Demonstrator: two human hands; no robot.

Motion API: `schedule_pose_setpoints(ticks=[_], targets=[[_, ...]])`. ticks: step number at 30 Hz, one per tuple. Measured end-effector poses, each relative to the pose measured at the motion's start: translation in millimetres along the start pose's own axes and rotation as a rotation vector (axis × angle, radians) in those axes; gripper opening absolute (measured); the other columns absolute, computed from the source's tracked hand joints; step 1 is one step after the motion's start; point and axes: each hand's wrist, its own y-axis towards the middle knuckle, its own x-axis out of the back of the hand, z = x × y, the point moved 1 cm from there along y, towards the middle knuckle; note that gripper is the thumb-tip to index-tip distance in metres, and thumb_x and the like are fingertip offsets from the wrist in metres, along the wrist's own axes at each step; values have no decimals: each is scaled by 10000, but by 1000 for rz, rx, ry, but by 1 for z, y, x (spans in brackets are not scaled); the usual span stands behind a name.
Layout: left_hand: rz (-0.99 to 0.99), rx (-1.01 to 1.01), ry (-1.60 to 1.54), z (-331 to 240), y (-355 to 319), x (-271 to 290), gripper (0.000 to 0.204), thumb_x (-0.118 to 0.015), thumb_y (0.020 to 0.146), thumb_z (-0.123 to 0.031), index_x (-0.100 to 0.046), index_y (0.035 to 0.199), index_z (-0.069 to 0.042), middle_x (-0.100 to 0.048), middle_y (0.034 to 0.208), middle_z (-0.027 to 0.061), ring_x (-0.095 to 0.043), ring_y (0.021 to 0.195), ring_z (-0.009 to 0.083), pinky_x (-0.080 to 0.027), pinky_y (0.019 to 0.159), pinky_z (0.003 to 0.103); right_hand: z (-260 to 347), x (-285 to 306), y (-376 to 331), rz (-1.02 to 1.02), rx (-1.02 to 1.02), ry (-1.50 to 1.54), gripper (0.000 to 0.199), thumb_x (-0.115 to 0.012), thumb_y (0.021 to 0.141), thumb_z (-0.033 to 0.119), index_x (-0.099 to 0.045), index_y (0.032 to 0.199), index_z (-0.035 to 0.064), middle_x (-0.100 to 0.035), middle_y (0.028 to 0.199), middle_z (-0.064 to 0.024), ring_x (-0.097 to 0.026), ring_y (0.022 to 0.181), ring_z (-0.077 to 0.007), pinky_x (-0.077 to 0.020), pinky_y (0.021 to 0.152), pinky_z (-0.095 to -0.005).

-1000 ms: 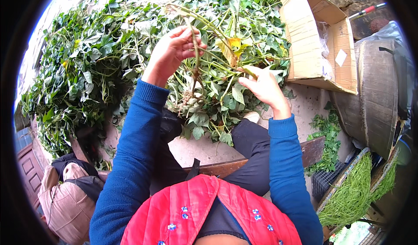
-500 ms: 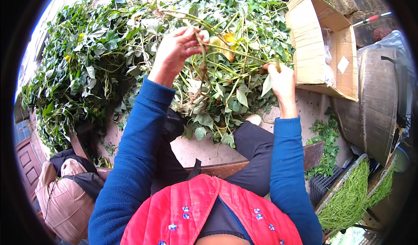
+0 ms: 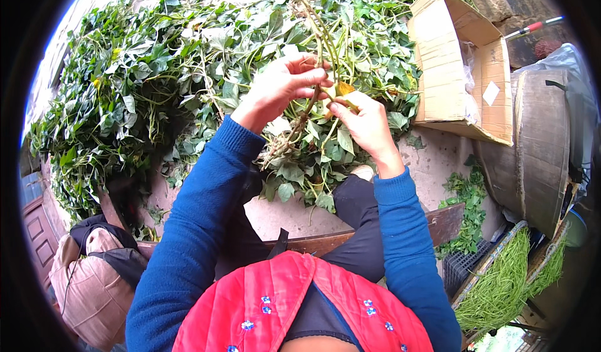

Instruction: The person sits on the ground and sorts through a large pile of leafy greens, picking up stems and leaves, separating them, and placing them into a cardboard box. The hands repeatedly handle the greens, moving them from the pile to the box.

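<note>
My left hand (image 3: 285, 88) grips a long brownish-green vine (image 3: 317, 33) between thumb and fingers, the stem standing up past the knuckles. Close beside it on the right, my right hand (image 3: 363, 120) is closed on a green leaf stalk near the vine. A yellow leaf (image 3: 344, 88) shows just behind the right fingers. Dry, tangled roots (image 3: 285, 144) trail down below my left hand. Behind both hands spreads a big heap of leafy green vines (image 3: 169, 70).
At the right stands an open cardboard box (image 3: 435, 58) with plastic inside, near a large brown barrel-like container (image 3: 544, 145). Thin green stalks fill a basket (image 3: 494, 292) at lower right. A wooden bench (image 3: 447, 222) runs beneath me. A pinkish bag (image 3: 97, 280) sits at lower left.
My right hand has come left and up, from the stem's far end to beside my left hand. My left hand has shifted right, and the vine now stands more upright.
</note>
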Motion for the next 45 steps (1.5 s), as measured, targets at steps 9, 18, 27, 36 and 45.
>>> schedule_pose_setpoints(ticks=[9,18,27,36,45], targets=[[-65,-134,977,26,7,-11,184,-706,767,-118,-592,889,-41,-617,669,43,-567,603,82,-446,561,242,0,20,2,-68,339,-595,83,-624,767,149,-688,819,143,-593,734,-66,-593,704,-264,-492,635,-357],[-316,-394,1142,37,19,4,214,-698,771,-155,-616,934,-44,-651,740,107,-636,642,176,-504,596,298,1,65,-2,-361,169,-280,98,-615,819,102,-670,863,33,-612,730,-99,-587,657,-182,-453,584,-280],[-198,-185,-73,-24,8,2,221,-623,872,-137,-593,1052,-12,-649,911,68,-643,790,137,-543,750,270,1,-6,-8,206,-155,341,211,-640,856,94,-644,1032,-22,-659,876,-17,-568,787,-69,-454,723,-217],[-104,-77,-92,0,5,-7,264,-569,910,-143,-552,1107,31,-625,1016,110,-636,960,208,-508,870,311,10,-16,-2,359,-267,-2,314,-627,868,146,-594,1146,4,-645,922,-22,-549,843,-77,-448,777,-252],[186,64,412,2,2,4,291,-621,877,-230,-653,1075,-18,-667,904,21,-587,830,87,-463,772,238,-7,-30,4,13,3,301,151,-636,862,125,-673,962,18,-624,725,28,-521,675,-42,-438,606,-227]])
